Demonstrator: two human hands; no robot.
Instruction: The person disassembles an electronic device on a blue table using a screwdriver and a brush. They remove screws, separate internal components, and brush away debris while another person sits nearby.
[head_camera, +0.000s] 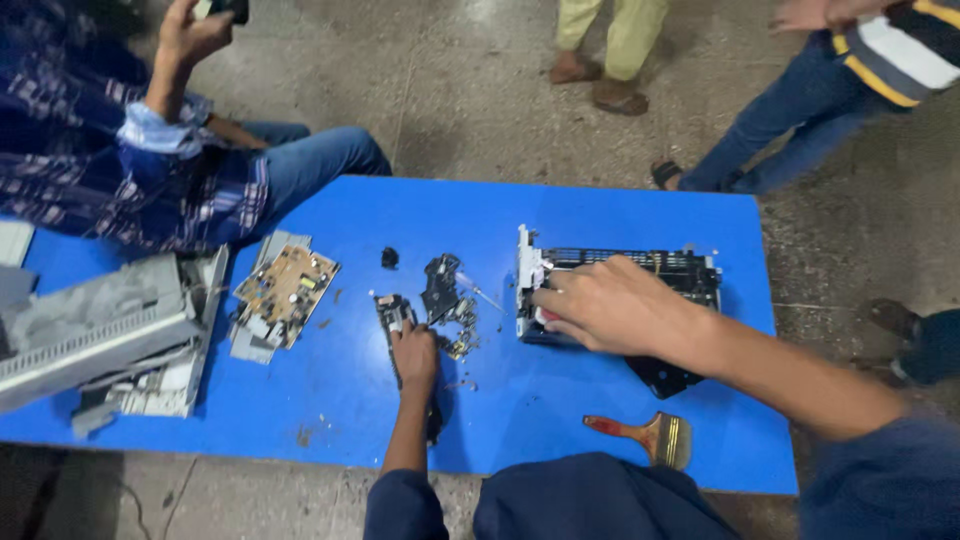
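My left hand (414, 354) rests on the blue table (560, 215), closed around a long dark part (393, 314) that runs under the palm toward me. Just beyond it lies a cluster of small dark pieces and screws (449, 298). My right hand (605, 303) reaches across to the left end of a stripped machine frame (680, 272), black with a white end plate, fingers curled onto its near-left corner.
A paintbrush with a reddish handle (645, 434) lies near the front edge. A brown circuit board (286, 285) and grey plastic housings (110, 335) sit at the left. A seated person in a plaid shirt (120, 170) is at far left; other people's legs (790, 110) stand beyond.
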